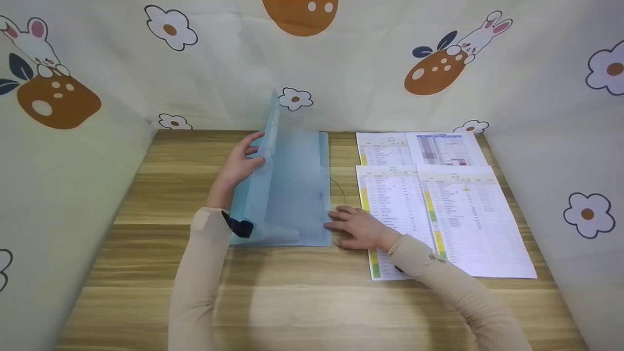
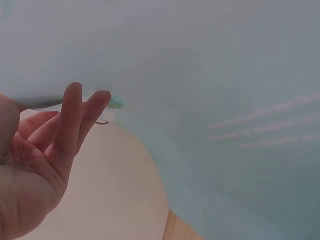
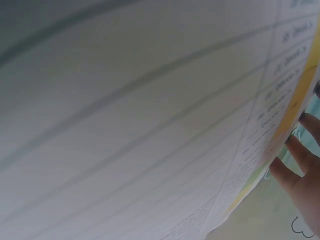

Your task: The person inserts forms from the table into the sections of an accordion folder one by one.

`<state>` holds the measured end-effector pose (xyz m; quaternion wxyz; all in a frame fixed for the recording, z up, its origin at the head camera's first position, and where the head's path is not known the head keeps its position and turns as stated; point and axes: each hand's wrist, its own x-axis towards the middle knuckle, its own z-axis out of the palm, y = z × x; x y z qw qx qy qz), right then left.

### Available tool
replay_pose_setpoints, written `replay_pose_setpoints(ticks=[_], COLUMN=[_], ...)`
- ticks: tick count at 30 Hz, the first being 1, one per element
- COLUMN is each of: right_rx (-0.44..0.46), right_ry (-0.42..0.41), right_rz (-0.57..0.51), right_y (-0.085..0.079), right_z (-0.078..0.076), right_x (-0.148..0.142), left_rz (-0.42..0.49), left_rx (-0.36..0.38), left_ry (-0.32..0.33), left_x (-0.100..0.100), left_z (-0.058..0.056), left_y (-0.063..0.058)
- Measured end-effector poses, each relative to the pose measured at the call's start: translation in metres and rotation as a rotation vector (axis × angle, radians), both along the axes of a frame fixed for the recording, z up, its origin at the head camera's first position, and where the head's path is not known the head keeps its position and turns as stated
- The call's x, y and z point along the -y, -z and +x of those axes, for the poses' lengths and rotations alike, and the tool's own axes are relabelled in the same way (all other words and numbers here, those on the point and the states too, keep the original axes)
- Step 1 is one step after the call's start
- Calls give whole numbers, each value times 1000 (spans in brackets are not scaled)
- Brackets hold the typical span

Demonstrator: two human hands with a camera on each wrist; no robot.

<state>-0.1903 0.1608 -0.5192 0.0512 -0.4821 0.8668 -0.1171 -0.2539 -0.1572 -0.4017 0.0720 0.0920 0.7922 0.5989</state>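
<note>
A light blue plastic document folder [image 1: 300, 195] lies on the wooden table, its cover [image 1: 265, 180] raised nearly upright at the left. My left hand [image 1: 237, 163] pinches that cover by its edge between thumb and fingers. In the left wrist view, the blue sheet [image 2: 210, 75] fills most of the picture beside the hand [image 2: 45, 160]. My right hand [image 1: 360, 228] rests with spread fingers at the folder's right edge, beside a thin elastic cord [image 1: 341, 187]. Its fingers [image 3: 287, 175] show at the right wrist view's edge, past a printed sheet [image 3: 140, 125].
Printed sheets with coloured columns lie to the right in two rows, front sheets [image 1: 463, 234] overlapping the back ones [image 1: 448, 151]. My right forearm crosses the front sheets. Patterned cloth walls [image 1: 365, 58] stand behind and at both sides of the table [image 1: 161, 204].
</note>
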Motion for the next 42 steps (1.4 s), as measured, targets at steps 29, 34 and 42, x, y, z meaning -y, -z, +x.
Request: replay_pose_setpoints(ticks=[29, 34, 42], right_rx=[35, 58, 185], right_ry=[-7, -27, 157], right_rz=[15, -108, -264], right_y=[-6, -15, -43], right_z=[-1, -6, -8], right_x=[0, -7, -48], left_rz=[54, 29, 43], left_rx=[9, -5, -10], left_ry=[-13, -38, -50], left_x=[-4, -3, -2], left_z=[2, -4, -3], left_y=[-2, 8, 9])
